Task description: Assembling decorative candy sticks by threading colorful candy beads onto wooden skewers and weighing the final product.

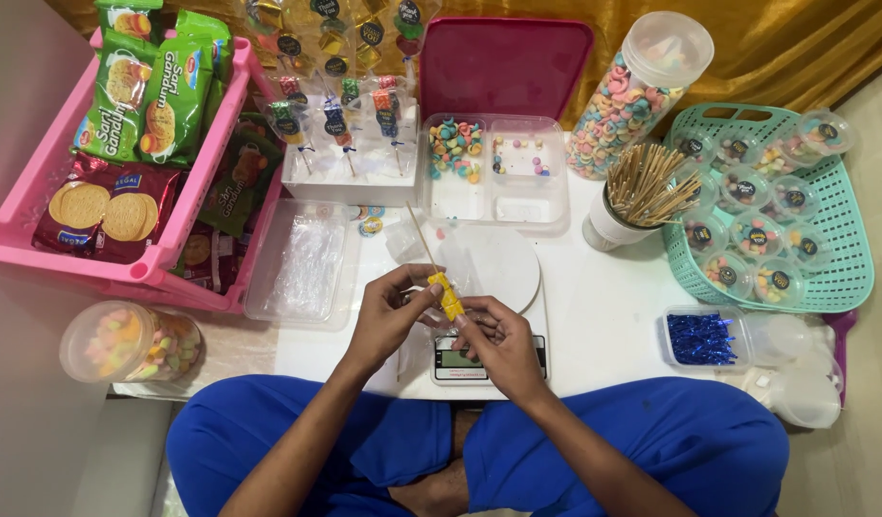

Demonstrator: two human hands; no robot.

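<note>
We pinched the wooden skewer (423, 238) between the fingers of both hands, and on it sat a stack of yellow sweets (447, 295). Our left hand (388, 311) was closed on the skewer just beside the upper end of the yellow stack, thumb and forefinger pressed together around it. Our right hand (498, 343) was closed on the lower end, fingertips touching the bottom of the sweets. The skewer's bare upper part slanted up and to the left, away from us.

We held all this above a small digital scale (465, 362), whose round white platform (503, 263) lay just behind our hands. Further back stood a clear divided tray (546, 215) with pastel ring sweets in one compartment, and a red lid (503, 62) behind it. To our left lay an empty clear tray (307, 268), a pink basket (20, 206) of biscuit packets and a lidded tub of mixed sweets (130, 342). To our right stood a white cup of skewers (642, 191), a tall jar of ring sweets (632, 96), a teal basket (843, 230) of small filled pots, and a clear box of blue foil ties (701, 338). Our blue-trousered knees were crossed below the table.
</note>
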